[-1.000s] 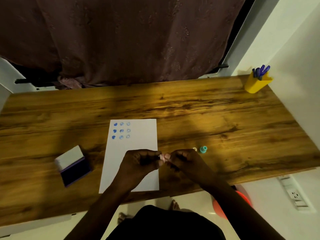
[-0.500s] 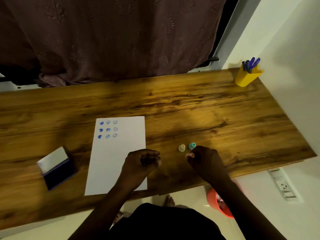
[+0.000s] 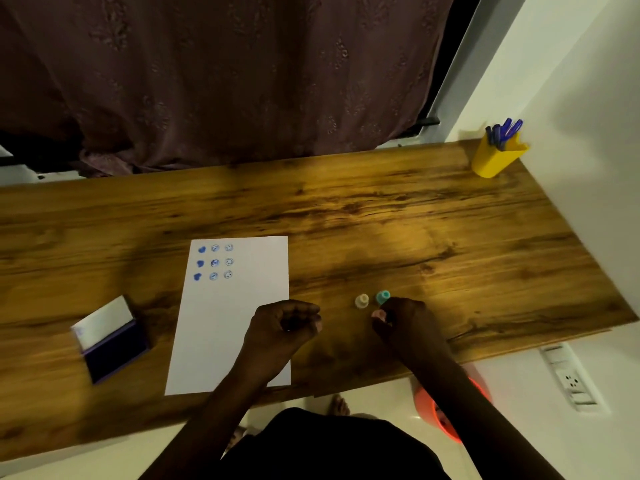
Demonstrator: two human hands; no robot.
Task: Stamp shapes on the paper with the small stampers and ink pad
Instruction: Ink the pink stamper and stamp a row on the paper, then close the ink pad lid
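A white paper [image 3: 239, 327] lies on the wooden desk [image 3: 381, 223] with three columns of blue stamped shapes [image 3: 214, 262] near its top left. My left hand [image 3: 285, 323] is curled into a fist over the paper's right edge; whether anything is inside it is hidden. My right hand [image 3: 401, 323] pinches a small pink stamper [image 3: 378, 314] just above the desk. Right beside its fingers stand a beige stamper [image 3: 362, 301] and a teal stamper [image 3: 383, 296]. The open ink pad [image 3: 114, 344], with its dark blue pad and raised white lid, sits left of the paper.
A yellow pen holder [image 3: 495, 161] with blue pens stands at the desk's far right corner by the white wall. A dark curtain [image 3: 225, 81] hangs behind the desk. An orange bucket [image 3: 450, 410] and a wall socket [image 3: 568, 379] are below the desk's near edge.
My hands, joined over the paper's right edge a second ago, have parted. The right hand has carried the pink stamper right, to the beige and teal stampers.
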